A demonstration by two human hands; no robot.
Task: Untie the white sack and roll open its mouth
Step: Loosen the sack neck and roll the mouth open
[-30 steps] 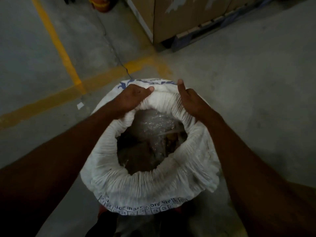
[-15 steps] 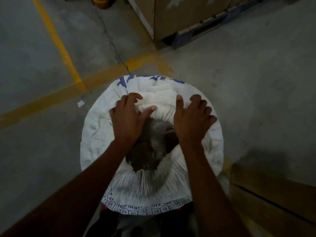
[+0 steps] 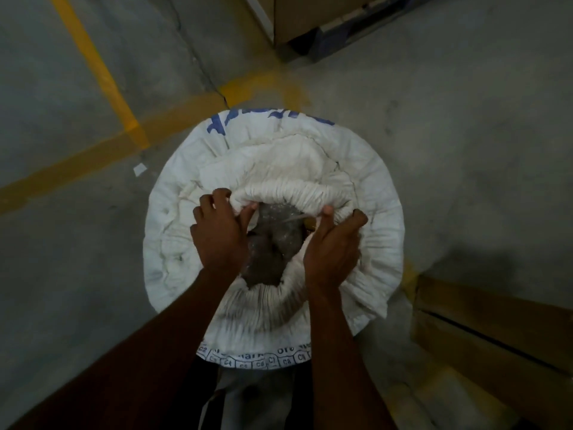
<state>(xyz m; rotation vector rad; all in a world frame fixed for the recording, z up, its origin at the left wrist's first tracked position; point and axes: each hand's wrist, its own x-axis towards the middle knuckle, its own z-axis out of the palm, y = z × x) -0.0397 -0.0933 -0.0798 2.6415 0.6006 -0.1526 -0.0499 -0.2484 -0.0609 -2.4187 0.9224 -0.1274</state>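
The white sack (image 3: 381, 193) stands upright on the concrete floor right below me, with blue print on its far and near sides. Its mouth is open and the rim (image 3: 288, 190) is rolled outward into a thick pleated collar. A dark, dusty plastic-wrapped content (image 3: 273, 240) shows in the opening. My left hand (image 3: 218, 231) grips the rolled rim at the left of the opening. My right hand (image 3: 333, 246) pinches the rim at the right, thumb inside and fingers outside.
Yellow floor lines (image 3: 102, 82) cross the concrete to the left and behind the sack. A cardboard box on a pallet (image 3: 297, 20) stands at the far side. Another cardboard box (image 3: 493, 330) lies close at the right. My legs are under the sack's near edge.
Both hands came back from the far rim toward the sides of the opening and now grip the roll. The sack's opening looks narrower and the collar thicker. The view shifted more directly overhead.
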